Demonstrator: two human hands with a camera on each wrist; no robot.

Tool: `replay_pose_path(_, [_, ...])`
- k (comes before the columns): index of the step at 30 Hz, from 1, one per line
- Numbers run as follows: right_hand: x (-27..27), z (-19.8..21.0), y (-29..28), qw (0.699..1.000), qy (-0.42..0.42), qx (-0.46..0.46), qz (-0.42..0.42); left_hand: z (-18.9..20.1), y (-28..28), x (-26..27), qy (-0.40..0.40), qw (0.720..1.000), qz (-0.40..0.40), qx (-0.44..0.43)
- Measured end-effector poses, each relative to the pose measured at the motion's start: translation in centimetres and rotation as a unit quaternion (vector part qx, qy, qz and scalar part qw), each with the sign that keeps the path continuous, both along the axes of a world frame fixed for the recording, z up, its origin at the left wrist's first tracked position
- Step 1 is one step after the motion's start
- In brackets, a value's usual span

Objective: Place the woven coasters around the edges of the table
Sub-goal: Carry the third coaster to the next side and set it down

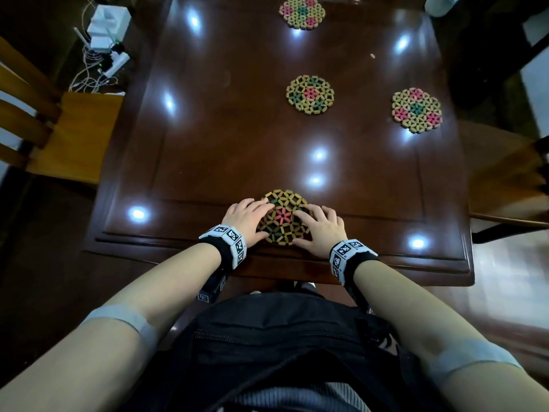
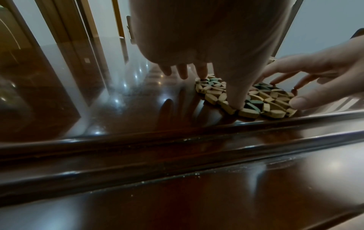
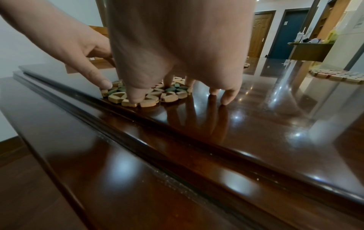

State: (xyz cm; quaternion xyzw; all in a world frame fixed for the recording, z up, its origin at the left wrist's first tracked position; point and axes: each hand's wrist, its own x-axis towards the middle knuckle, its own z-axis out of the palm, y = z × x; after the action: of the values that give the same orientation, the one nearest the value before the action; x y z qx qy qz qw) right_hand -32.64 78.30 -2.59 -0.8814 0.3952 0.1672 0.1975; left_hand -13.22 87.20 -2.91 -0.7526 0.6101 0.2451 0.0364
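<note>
A round woven coaster (image 1: 283, 217) of tan, green and pink pieces lies flat at the near edge of the dark wooden table (image 1: 208, 129). My left hand (image 1: 248, 220) rests on its left side and my right hand (image 1: 320, 227) on its right side. In the left wrist view the left hand (image 2: 232, 87) touches the coaster (image 2: 265, 99) with thumb and fingertips. In the right wrist view the right hand (image 3: 177, 80) has thumb and two fingers on the coaster (image 3: 169, 93), and its outer fingers touch the table. Three more coasters lie at the centre (image 1: 310, 95), the right edge (image 1: 416, 110) and the far edge (image 1: 302, 12).
A wooden chair (image 1: 74, 135) stands at the table's left side and another chair (image 1: 505, 173) at its right. White devices with cables (image 1: 107, 40) sit on the floor at the far left. A raised moulding (image 3: 177, 140) runs along the table's near edge.
</note>
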Motion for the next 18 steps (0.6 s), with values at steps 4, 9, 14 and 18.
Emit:
replay_pose_path(4, [-0.09, -0.12, -0.17, 1.0, -0.002, 0.015, -0.007, -0.01, -0.17, 0.18, 0.008, 1.0, 0.006, -0.007])
replay_pose_path(9, [-0.05, -0.16, -0.37, 1.0, -0.004, 0.02, -0.007, 0.02, -0.18, 0.35, 0.017, 1.0, 0.008, -0.019])
replay_pose_path(14, [-0.17, -0.14, -0.37, 1.0, -0.003, 0.023, -0.005, 0.05, -0.22, 0.39, 0.037, 0.999, 0.019, -0.011])
replay_pose_path(18, [-0.11, -0.1, -0.38, 1.0, -0.007, 0.027, -0.009, -0.1, -0.23, 0.42, 0.056, 0.998, 0.033, -0.011])
